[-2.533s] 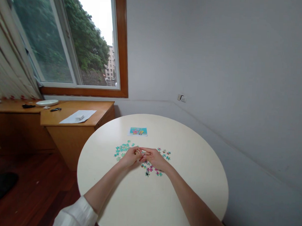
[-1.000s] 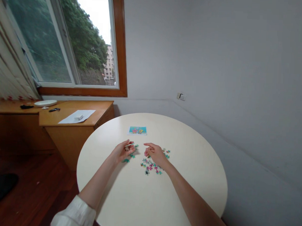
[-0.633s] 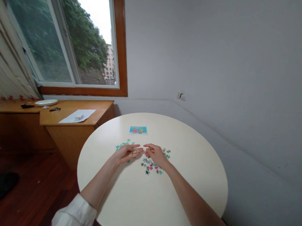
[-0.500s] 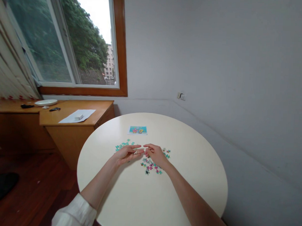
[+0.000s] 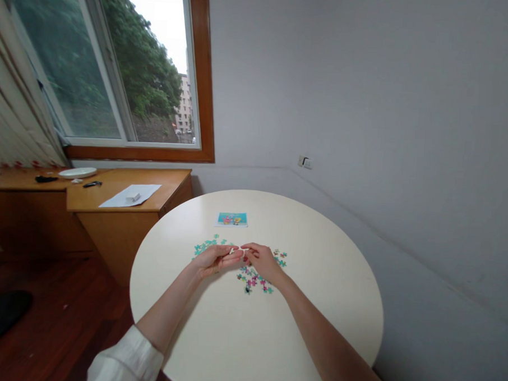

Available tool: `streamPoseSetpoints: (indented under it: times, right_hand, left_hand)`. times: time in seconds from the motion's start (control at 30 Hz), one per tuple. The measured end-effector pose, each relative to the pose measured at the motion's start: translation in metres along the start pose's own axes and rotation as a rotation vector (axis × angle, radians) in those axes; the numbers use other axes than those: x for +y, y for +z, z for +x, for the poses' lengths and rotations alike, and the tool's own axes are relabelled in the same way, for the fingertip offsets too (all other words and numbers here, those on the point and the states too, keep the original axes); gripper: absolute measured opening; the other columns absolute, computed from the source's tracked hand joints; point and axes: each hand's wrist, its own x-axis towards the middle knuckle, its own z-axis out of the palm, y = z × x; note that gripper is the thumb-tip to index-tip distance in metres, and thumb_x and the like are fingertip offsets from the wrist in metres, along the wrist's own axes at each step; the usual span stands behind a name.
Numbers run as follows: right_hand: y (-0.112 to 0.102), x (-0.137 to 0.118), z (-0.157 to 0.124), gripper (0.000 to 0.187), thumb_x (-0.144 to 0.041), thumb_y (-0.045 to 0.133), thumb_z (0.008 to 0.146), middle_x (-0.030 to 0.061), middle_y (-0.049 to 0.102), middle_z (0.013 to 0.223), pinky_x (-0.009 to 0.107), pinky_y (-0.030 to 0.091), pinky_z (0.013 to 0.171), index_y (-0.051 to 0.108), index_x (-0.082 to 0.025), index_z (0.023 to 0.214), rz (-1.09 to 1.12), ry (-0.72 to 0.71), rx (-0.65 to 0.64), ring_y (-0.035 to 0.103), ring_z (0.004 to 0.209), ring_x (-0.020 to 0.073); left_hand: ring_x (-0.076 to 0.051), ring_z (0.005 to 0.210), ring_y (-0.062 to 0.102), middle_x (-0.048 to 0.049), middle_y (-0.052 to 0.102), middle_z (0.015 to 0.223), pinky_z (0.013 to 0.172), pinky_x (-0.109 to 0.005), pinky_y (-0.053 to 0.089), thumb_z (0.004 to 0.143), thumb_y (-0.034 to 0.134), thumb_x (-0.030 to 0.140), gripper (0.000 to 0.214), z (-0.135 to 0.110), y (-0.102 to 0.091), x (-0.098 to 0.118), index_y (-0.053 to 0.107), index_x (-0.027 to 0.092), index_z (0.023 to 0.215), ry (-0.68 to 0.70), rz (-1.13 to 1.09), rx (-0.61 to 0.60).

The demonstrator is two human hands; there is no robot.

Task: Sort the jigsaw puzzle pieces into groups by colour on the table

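Over the middle of the round table, my left hand [image 5: 214, 259] is turned partly palm up, its thumb closed on a pale-backed jigsaw piece [image 5: 232, 251]. My right hand [image 5: 262, 260] meets its fingertips from the other side, fingers pinched at a whitish jigsaw piece [image 5: 242, 249] between the hands. Teal jigsaw pieces [image 5: 203, 246] lie spread behind my left hand, which hides some. A mixed pile of pink, green and teal jigsaw pieces [image 5: 254, 280] lies below and around my right hand.
A small picture card [image 5: 232, 219] in blue with colourful figures lies farther back on the white round table [image 5: 239, 336]. To the left stands a wooden desk [image 5: 173, 192] with a paper sheet [image 5: 119, 198], a small white box [image 5: 132, 197] and a white plate [image 5: 78, 172].
My left thumb and fingers have closed on a piece that lay lower on the fingers before. A whitish piece now shows between both hands' fingertips. The piles look unchanged.
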Motion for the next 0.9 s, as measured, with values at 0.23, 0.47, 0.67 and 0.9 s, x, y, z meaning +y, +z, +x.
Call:
streamPoseSetpoints:
  times: [0.23,0.47,0.67,0.9]
  right_hand:
    - [0.0006,0.0016,-0.0008,0.022,-0.017,0.048,0.074,-0.0008,0.057,0.062,0.024,0.044,0.056,0.062,-0.015,0.091,0.028,0.005,-0.007,0.054,0.054,0.0098]
    - [-0.0003,0.0023,-0.0014,0.022,-0.016,0.047,0.076,-0.0009,0.056,0.063,0.021,0.043,0.053,0.062,-0.015,0.091,-0.007,0.018,0.004,0.054,0.054,0.0089]
    - [0.0006,0.0014,-0.0018,0.021,-0.017,0.048,0.077,-0.0006,0.057,0.062,0.021,0.045,0.055,0.064,-0.016,0.09,-0.032,0.009,-0.001,0.055,0.056,0.0095]
    - [0.0011,-0.0003,-0.0023,0.023,-0.017,0.047,0.077,-0.0002,0.057,0.062,0.021,0.042,0.052,0.064,-0.015,0.091,-0.059,0.007,0.0,0.054,0.055,0.0097]
  left_hand:
    - [-0.009,0.056,0.063,-0.0088,0.066,0.071,0.057,-0.018,0.053,0.084,0.046,0.008,0.013,0.0041,-0.0061,-0.0014,0.059,0.006,0.082,0.03,0.06,0.062]
    - [0.0,0.032,0.03,0.0041,0.049,0.052,0.032,-0.011,0.029,0.08,0.053,0.013,0.006,0.0057,-0.0077,-0.0023,0.055,0.009,0.075,0.088,0.07,0.026]
    - [0.0,0.032,0.018,0.0119,0.023,0.041,0.033,-0.011,0.013,0.078,0.059,0.025,0.013,0.003,-0.0073,-0.0003,0.053,0.013,0.077,0.079,0.033,0.0]
    - [-0.002,0.038,0.032,0.0061,0.04,0.049,0.037,-0.013,0.026,0.081,0.053,0.017,0.018,0.0051,-0.0095,-0.0012,0.057,0.01,0.098,0.059,0.005,-0.012]
